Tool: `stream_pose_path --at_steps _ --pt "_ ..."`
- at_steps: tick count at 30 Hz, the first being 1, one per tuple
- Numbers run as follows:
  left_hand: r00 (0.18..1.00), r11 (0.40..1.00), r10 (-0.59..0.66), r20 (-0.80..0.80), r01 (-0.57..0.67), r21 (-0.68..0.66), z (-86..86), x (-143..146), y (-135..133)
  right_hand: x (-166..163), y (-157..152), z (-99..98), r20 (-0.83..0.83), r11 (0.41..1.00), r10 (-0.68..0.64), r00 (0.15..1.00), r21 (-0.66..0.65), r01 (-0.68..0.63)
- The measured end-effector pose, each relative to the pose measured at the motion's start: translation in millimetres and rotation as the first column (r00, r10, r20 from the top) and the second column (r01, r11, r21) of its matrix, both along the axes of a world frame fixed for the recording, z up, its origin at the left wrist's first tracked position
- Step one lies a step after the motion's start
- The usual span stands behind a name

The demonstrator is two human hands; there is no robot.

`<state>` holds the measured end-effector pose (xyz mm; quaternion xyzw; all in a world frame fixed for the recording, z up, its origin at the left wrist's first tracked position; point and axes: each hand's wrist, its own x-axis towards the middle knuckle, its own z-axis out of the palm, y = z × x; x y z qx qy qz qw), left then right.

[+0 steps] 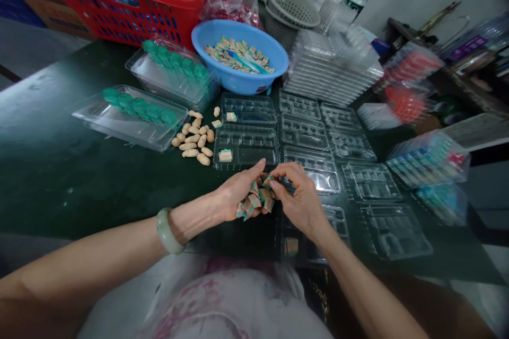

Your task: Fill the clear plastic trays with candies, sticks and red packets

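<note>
Head view: from where I stand, a dark green table (pixel 119 185) spreads widest, a blue basin (pixel 240 85) of striped squares (pixel 222 58) towards its back. Clear compartment trays (pixel 304 132) lie in rows nearer the person. Two hands meet over the table's near side. The left hand (pixel 238 193) (a pale green bangle (pixel 169 230) circles that wrist) is cupped around a heap of striped pieces (pixel 256 201); the right hand (pixel 300 196) reaches in opposite, thumb and forefinger pinched on one at the heap's upper edge. Peanuts (pixel 194 137) lie beyond the left forearm.
</note>
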<state>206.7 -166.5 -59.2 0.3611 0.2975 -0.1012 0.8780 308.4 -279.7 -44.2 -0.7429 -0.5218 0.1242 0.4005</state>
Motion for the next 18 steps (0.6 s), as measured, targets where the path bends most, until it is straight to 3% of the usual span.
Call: stream_pose_path --at_steps 4,7,12,18 --pt "0.998 0.996 0.025 0.057 -0.020 -0.093 -1.7 -1 4 11 -5 9.4 -0.137 0.997 -0.070 0.988 0.021 0.073" --pt "0.993 0.991 0.083 0.084 -0.073 -0.111 -4.7 -2 5 17 -14 22.0 -0.190 1.000 0.002 0.982 -0.012 -0.004" --pt "0.991 0.985 0.113 0.075 -0.102 -0.137 -4.1 -2 3 7 -24 32.0 -0.144 0.959 0.247 0.958 -0.108 -0.264" --pt "0.987 0.984 0.162 0.006 -0.161 -0.082 1.5 -1 1 -2 -21 23.5 -0.025 0.963 0.246 0.969 -0.110 -0.248"
